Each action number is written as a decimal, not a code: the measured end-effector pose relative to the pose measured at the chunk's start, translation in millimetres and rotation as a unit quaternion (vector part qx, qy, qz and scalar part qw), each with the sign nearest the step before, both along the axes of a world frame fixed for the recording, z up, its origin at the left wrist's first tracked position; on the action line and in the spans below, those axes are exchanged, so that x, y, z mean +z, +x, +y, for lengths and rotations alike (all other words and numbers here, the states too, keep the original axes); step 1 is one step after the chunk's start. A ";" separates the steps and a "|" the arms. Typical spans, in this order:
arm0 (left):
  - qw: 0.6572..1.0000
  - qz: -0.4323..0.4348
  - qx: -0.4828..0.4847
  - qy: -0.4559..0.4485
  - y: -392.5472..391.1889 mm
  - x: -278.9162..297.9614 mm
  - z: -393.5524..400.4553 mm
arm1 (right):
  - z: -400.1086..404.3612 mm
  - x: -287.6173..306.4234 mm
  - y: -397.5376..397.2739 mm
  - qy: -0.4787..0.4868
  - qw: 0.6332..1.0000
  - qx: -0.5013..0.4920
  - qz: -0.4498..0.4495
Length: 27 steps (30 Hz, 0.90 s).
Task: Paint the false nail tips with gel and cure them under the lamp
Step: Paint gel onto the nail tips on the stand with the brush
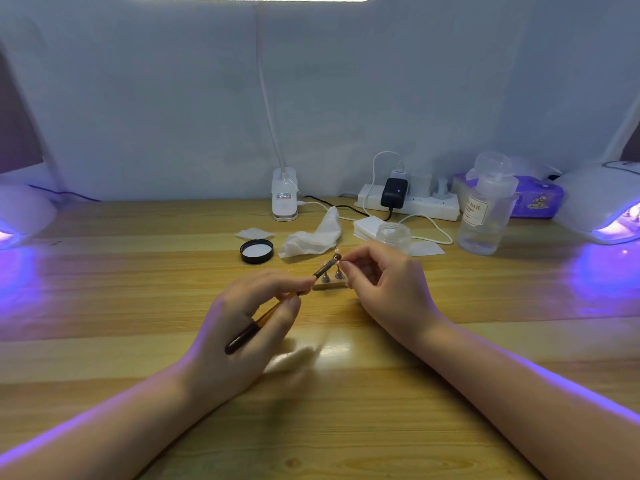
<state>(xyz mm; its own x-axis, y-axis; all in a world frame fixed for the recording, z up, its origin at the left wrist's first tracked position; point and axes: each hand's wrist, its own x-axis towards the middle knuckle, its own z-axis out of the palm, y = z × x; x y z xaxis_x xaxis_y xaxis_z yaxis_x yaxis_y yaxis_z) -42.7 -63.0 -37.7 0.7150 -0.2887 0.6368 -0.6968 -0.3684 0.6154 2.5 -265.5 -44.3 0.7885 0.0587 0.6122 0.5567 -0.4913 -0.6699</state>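
A: Head view, centre of frame: the left hand grips the brush; the right hand pinches a nail tip above the stand.

B: Use light strokes, I think, and keep the tip steady.

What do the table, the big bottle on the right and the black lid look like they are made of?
The table looks like wood or wood-look laminate: pale plank grain with a glossy sheen that mirrors the light. The bottle seems clear plastic, translucent and slightly frosted, with a paper label. The black lid looks like moulded plastic with a white liner inside.
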 end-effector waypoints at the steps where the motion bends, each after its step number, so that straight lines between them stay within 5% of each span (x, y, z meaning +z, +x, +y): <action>1: 1.000 0.005 0.000 -0.007 -0.4 -0.1 0.9 | -0.5 -0.3 0.1 0.005 1.000 -0.004 0.004; 10: 0.996 0.046 0.033 -0.072 2.1 -1.6 2.4 | -3.1 5.7 1.7 0.054 0.996 -0.050 0.047; 21: 0.995 0.055 0.026 -0.077 4.2 -3.8 1.3 | -7.3 1.8 15.6 -0.181 0.962 -0.161 0.126; 27: 0.995 0.058 0.028 -0.070 4.5 -4.1 2.4 | -7.0 10.5 4.9 -0.291 0.935 -0.180 0.093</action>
